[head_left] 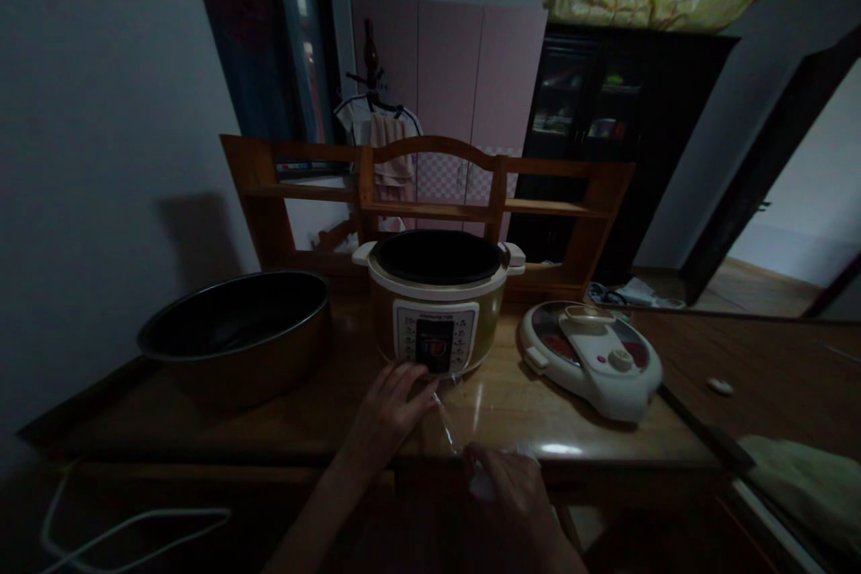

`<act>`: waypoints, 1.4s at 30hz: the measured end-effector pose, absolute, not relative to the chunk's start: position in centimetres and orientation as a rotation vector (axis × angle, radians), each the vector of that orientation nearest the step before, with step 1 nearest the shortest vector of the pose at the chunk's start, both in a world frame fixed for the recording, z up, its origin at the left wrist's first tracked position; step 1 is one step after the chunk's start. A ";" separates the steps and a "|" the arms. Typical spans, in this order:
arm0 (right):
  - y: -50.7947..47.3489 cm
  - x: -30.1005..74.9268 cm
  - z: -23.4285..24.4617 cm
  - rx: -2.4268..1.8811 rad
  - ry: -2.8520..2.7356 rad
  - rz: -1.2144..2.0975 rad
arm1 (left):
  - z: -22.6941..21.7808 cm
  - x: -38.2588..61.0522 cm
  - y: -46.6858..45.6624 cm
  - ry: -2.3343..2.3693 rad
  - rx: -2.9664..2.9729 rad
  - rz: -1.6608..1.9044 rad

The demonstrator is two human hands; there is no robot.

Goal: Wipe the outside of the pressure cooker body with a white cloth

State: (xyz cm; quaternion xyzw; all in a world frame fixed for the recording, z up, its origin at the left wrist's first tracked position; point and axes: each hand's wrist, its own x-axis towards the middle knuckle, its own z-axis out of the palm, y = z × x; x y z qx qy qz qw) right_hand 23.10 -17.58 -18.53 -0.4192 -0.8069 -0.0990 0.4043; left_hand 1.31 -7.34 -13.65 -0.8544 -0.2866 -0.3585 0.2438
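An electric pressure cooker [494, 314] with a gold body, white rim and dark control panel stands on the wooden desk, its lid off. My left hand [394, 404] is at the foot of its panel, fingers bent and pinching one end of a thin, clear plastic strip [445, 421]. The strip runs down toward my right hand [508, 484], which is closed low at the desk's front edge. A pale whitish thing [482, 482] shows in my right hand's grip; it is too dark to tell its kind.
Left of the cooker sits a large dark inner pot [235, 350]. The white cooker lid [592, 363] lies to the right. A wooden shelf rack [430, 213] rises behind. A white wire hanger [141, 520] is at lower left, greenish cloth [804, 480] at lower right.
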 end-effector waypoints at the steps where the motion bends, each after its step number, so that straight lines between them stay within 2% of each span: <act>1: -17.6 23.1 -18.5 -1.060 -2.037 -0.251 | -13.7 1.3 -7.4 -0.776 -2.336 -0.986; 18: -18.3 23.5 -17.5 -0.971 -2.012 -0.287 | -13.4 1.3 -8.1 -0.726 -2.429 -0.976; 23: -18.7 23.6 -17.2 -0.976 -2.030 -0.211 | -13.5 1.1 -8.1 -0.678 -2.464 -0.968; 34: -19.1 24.2 -17.9 -0.966 -2.049 -0.294 | -13.4 1.4 -8.5 -0.599 -2.477 -1.120; 42: -19.5 24.4 -18.0 -1.024 -2.052 -0.234 | -12.9 1.2 -9.5 -0.580 -2.485 -1.172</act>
